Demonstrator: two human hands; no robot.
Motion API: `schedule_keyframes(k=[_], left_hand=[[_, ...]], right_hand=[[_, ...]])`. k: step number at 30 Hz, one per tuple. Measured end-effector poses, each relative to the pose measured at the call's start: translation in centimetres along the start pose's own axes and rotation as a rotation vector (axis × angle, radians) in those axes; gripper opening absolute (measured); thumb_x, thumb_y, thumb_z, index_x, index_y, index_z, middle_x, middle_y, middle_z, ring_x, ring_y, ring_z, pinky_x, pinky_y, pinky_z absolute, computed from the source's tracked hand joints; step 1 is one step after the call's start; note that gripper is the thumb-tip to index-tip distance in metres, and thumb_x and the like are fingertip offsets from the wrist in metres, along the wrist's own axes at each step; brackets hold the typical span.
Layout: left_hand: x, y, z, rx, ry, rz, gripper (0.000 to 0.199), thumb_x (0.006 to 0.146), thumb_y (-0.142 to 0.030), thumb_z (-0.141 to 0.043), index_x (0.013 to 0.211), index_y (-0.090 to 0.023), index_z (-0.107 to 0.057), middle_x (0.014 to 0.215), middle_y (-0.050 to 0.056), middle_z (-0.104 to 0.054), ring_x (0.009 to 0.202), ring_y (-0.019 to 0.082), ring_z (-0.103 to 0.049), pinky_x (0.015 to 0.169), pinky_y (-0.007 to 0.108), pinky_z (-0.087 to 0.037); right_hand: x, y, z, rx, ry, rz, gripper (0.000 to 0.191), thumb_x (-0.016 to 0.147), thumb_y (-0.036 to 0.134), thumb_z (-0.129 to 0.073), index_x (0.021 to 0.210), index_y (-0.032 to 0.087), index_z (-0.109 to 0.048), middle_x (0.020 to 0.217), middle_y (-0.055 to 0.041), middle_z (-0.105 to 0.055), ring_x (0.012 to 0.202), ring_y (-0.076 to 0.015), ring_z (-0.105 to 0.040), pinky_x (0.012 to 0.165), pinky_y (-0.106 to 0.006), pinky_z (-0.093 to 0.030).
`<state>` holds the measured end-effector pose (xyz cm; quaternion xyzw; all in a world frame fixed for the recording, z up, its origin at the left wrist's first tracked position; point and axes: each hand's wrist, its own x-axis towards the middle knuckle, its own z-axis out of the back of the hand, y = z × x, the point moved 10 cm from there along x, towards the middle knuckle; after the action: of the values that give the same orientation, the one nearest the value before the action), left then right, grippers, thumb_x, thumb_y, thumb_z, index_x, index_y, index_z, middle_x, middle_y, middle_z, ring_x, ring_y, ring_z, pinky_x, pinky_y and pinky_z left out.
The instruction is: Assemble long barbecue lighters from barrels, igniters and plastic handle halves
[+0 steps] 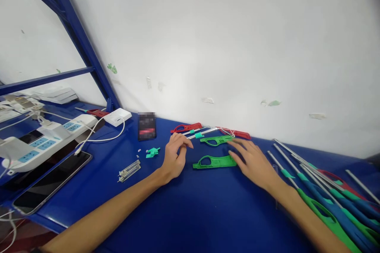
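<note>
Two green plastic handle halves lie near the middle of the blue table: a front one [215, 161] and one behind it [214, 140]. My right hand [252, 162] is at their right ends, fingers spread, its fingertips over or touching them. My left hand [175, 156] hovers near the metal rod [208, 131] with a teal piece, fingers curled and fingertips close to the rod's left end; whether it grips the rod is unclear. Red handle pieces [186, 127] lie behind. Small teal parts [152, 152] and a bundle of small metal parts [129, 171] rest left of my left hand.
Several long lighters with metal rods [317, 201] lie at the right. On the left are a phone [52, 184], white power strips [47, 142], cables and a white box [118, 116]. A dark packet [147, 126] lies by the wall. A blue metal frame [80, 43] rises at left.
</note>
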<state>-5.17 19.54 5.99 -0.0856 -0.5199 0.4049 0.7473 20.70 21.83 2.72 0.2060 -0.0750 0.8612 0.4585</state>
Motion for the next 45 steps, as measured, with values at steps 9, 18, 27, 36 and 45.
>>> schedule_keyframes(k=[9,18,27,36,45], left_hand=[[-0.2,-1.4,0.6,-0.02,-0.033,-0.084,0.03,0.106,-0.038,-0.066,0.129,-0.019,-0.066,0.13,0.011,-0.068,0.109,0.023,-0.07,0.094,0.044,-0.062],[-0.1,-2.3,0.7,-0.075,-0.023,-0.127,0.031,0.106,-0.038,-0.066,0.129,-0.018,-0.066,0.13,0.01,-0.068,0.108,0.023,-0.07,0.093,0.044,-0.062],[-0.5,-3.8,5.3,-0.179,-0.081,0.001,0.027,0.106,-0.04,-0.064,0.121,-0.017,-0.068,0.119,0.008,-0.071,0.099,0.02,-0.071,0.088,0.04,-0.062],[-6.6,-4.5,4.5,-0.308,0.457,0.489,0.032,0.099,-0.016,-0.048,0.068,-0.019,-0.054,0.07,-0.002,-0.055,0.068,0.014,-0.053,0.066,0.027,-0.042],[-12.5,-6.2,3.8,-0.069,0.797,0.707,0.022,0.099,-0.015,-0.042,0.085,-0.024,-0.056,0.089,-0.001,-0.059,0.071,0.015,-0.053,0.066,0.027,-0.043]], right_hand=[[4.8,-0.6,-1.0,-0.012,0.056,0.123,0.038,0.105,0.041,-0.07,0.134,0.019,-0.063,0.141,-0.0118,-0.059,0.124,-0.0299,-0.061,0.105,-0.054,-0.055],[2.0,-3.7,0.0,0.116,0.159,-0.028,0.034,0.106,0.041,-0.069,0.13,0.018,-0.065,0.127,-0.0096,-0.066,0.107,-0.024,-0.068,0.093,-0.045,-0.061],[-6.6,-6.6,6.5,0.359,0.05,-0.332,0.034,0.109,0.049,-0.062,0.127,0.02,-0.067,0.116,-0.0072,-0.07,0.095,-0.0209,-0.071,0.084,-0.038,-0.064],[-11.2,5.8,4.8,0.513,0.136,-0.366,0.037,0.108,0.056,-0.058,0.138,0.036,-0.067,0.135,-0.0038,-0.069,0.125,-0.0278,-0.066,0.108,-0.047,-0.057],[-12.2,10.3,6.4,0.443,0.044,-0.258,0.036,0.11,0.048,-0.058,0.145,0.039,-0.059,0.142,0.0059,-0.065,0.132,-0.019,-0.061,0.105,-0.03,-0.058]])
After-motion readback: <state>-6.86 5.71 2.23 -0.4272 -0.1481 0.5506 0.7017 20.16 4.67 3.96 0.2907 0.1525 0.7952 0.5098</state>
